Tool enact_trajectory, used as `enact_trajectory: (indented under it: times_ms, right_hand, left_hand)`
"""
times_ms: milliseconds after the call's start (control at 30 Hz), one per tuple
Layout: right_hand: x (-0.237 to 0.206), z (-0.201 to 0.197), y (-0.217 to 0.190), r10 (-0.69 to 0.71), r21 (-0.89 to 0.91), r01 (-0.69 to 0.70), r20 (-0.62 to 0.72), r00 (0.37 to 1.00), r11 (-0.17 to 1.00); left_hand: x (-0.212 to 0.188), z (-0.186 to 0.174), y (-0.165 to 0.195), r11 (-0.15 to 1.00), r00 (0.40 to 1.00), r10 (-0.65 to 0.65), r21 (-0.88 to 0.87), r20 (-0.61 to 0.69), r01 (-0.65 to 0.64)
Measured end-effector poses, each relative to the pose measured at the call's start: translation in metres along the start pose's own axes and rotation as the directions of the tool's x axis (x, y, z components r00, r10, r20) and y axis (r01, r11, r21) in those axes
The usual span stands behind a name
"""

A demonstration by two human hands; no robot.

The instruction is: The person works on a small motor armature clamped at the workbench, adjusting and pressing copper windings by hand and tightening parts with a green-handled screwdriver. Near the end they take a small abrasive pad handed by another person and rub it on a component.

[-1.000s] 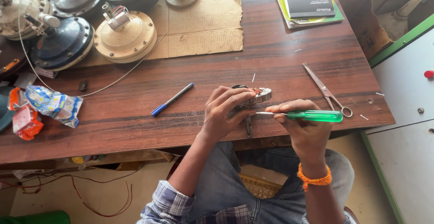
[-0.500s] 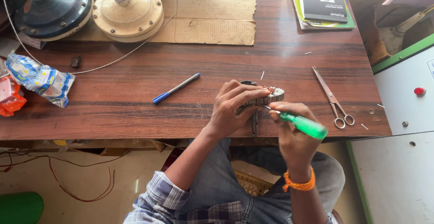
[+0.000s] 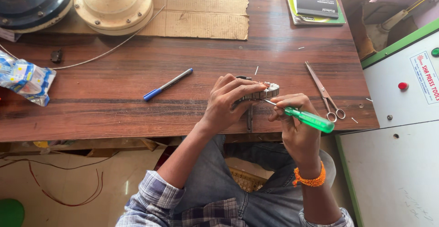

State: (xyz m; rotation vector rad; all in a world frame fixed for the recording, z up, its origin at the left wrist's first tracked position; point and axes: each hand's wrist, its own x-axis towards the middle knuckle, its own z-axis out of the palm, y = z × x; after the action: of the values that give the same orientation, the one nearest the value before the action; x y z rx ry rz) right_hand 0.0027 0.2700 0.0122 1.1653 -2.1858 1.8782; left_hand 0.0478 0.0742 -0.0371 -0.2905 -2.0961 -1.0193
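At the far left of the wooden tabletop (image 3: pixel 114 112) lies a crumpled blue and white plastic packet (image 3: pixel 25 79). Behind it sit 2 round motor housings, 1 dark (image 3: pixel 32 0) and 1 cream (image 3: pixel 113 2), the cream 1 resting on a sheet of cardboard (image 3: pixel 206 7). A blue pen (image 3: pixel 167 84) lies alone further forward. Near the front edge, the left hand (image 3: pixel 226 103) curls its fingers over a small round metal part (image 3: pixel 265 91), pressing it to the tabletop. Just beside it, the right hand (image 3: pixel 295 121) pinches a green-handled screwdriver (image 3: pixel 307 118), its tip touching the part. Scissors (image 3: pixel 325 92) lie to the right, and books (image 3: pixel 315 0) sit at the back corner.
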Motion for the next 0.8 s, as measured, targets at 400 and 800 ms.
enact_trajectory:
  times_ms: [400,800]
  right_hand:
    - [-0.006,-0.040,0.024,0.124,-0.013,-0.125,-0.068,0.990,0.992]
    - [0.013,-0.063,0.087,0.449,-0.705,-0.356,-0.059,0.891,0.614]
  left_hand:
    - [-0.002,-0.001,-0.006,0.999,0.999,0.017,-0.049,0.032,-0.016]
    - [0.004,0.008,0.013,0.999,0.991,-0.043,-0.006,-0.130,0.042]
